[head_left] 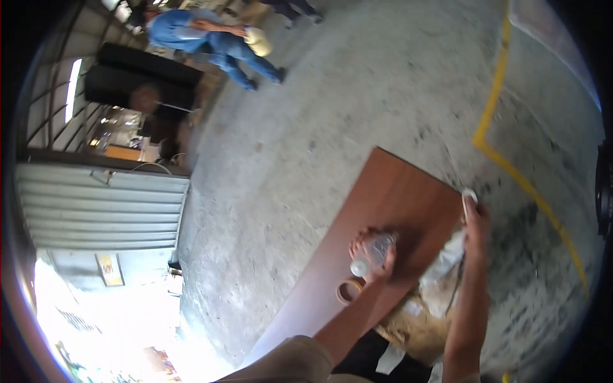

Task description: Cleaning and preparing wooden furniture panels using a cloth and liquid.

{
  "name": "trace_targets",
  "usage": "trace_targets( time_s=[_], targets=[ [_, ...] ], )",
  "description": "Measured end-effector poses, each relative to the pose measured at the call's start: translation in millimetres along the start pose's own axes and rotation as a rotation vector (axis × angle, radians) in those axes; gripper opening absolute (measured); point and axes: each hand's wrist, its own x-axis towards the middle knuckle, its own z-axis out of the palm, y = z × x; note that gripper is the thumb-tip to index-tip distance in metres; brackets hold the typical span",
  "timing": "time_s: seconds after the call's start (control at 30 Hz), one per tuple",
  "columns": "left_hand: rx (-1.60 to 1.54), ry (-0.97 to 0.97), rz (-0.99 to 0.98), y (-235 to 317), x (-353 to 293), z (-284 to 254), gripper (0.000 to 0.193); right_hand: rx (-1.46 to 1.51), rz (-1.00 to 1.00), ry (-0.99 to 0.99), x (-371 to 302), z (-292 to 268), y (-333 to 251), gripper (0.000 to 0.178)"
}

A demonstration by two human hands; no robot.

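My left hand point(373, 255) is wrapped round a clear plastic bottle point(381, 246) with a whitish cap point(359, 267), held over a reddish-brown wood-grain board point(389, 198). A brown roll of tape point(349, 292) rests on the board beside my left forearm. At the far right corner of the board, my right hand point(476, 223) closes on a small white piece point(469, 193). Its kind is too blurred to make out. Below that hand, crumpled clear plastic point(445, 263) lies along the board's right edge.
A worn brownish surface point(424, 325) shows under the plastic, between my forearms. A yellow line point(511, 169) marks the grey concrete floor point(306, 147) to the right. One person in blue point(191, 38) carries something pale yellow at the far left. A corrugated metal panel point(102, 207) stands at left.
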Motion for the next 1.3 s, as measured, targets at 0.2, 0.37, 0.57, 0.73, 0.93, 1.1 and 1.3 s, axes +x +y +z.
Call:
trace_targets(
  time_s=[0.2, 0.37, 0.57, 0.73, 0.93, 1.1, 1.3],
  targets=[
    [-0.059, 0.072, -0.101, 31, 17, -26, 0.069, -0.084, 0.128, 0.031, 44, -4, -1, 0.035],
    [0.067, 0.073, -0.102, 8, 19, -33, 0.072, -0.207, -0.143, 0.081, -6, 36, -12, 0.033],
    [-0.016, 0.045, -0.136, 30, 25, -35, 0.07, -0.337, -0.387, 0.05, -3, 3, -19, 0.026],
    [0.024, 0.034, -0.158, 25, 13, -35, 0.071, -0.363, -0.187, 0.042, -44, 21, -16, 0.039],
    [0.217, -0.023, -0.108, 6, 2, -1, 0.1, -0.17, -0.25, -0.077, -12, -16, 4, 0.037],
    [-0.069, 0.388, 0.024, -18, -5, 4, 0.072, -0.661, -0.427, -0.11, -103, 16, 19, 0.042],
    [-0.069, 0.038, -0.167, 19, 9, -21, 0.074, -0.81, -0.41, -0.209, -177, -20, 75, 0.032]
  ],
)
